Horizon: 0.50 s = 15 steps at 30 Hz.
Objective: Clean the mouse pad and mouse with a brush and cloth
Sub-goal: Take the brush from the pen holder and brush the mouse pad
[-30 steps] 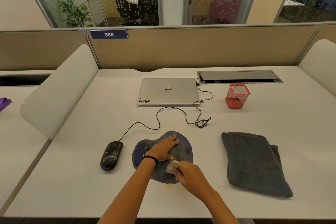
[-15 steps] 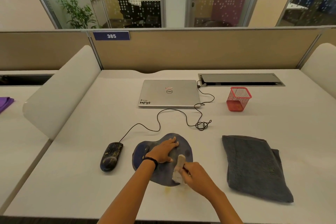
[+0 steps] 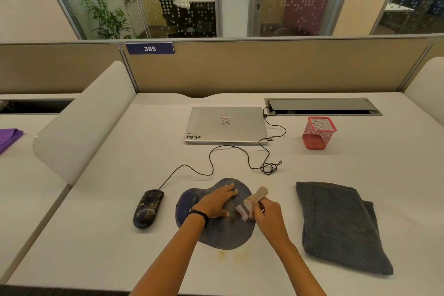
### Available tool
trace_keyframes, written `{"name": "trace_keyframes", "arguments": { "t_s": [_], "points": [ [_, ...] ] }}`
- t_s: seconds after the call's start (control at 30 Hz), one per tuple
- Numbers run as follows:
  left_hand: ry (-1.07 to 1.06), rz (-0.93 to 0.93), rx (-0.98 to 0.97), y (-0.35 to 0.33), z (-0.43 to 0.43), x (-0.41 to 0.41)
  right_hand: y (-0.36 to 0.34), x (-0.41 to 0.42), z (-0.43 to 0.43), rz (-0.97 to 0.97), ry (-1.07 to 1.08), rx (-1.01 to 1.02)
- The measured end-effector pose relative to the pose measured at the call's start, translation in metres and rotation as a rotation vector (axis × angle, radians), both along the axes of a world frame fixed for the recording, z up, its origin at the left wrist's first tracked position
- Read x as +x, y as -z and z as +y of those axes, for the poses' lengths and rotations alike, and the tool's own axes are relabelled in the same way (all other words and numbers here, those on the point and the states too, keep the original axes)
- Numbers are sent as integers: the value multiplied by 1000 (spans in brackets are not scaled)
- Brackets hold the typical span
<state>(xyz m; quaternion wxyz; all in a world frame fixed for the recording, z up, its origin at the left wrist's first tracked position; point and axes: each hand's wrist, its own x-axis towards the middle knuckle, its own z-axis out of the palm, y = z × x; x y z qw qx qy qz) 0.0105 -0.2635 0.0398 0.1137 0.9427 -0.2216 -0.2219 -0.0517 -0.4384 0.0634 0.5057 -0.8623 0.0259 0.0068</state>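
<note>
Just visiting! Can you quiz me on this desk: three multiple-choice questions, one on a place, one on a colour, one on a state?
1. Where is the mouse relative to the mouse pad? A) on it B) left of it, on the desk C) on the floor
2. What colour is the mesh cup? A) blue B) red C) green
3. The right hand is: A) open, empty B) out of view C) gripping the brush
Answers: B, it lies on bare desk beside the pad; B, its wire is red; C, it is wrapped round the handle.

Bright, even overhead light, soft faint shadows, wide-angle bending at the edges, slight motion blur near the brush [image 3: 255,197].
</note>
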Motion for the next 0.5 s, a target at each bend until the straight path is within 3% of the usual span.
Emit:
{"name": "trace_keyframes", "arguments": {
  "t_s": [0.17,0.3,0.4,0.5],
  "points": [
    [10,-12,3,-1,0,0,-5,1,2,207,-239,-103],
    [-1,-2,-10,-1,0,0,-7,11,-4,155,11,12],
    [-10,5,-13,1,1,0,1,8,-5,127,102,-41],
    [-3,4,-7,1,1,1,7,1,-3,277,-135,-64]
  ]
}}
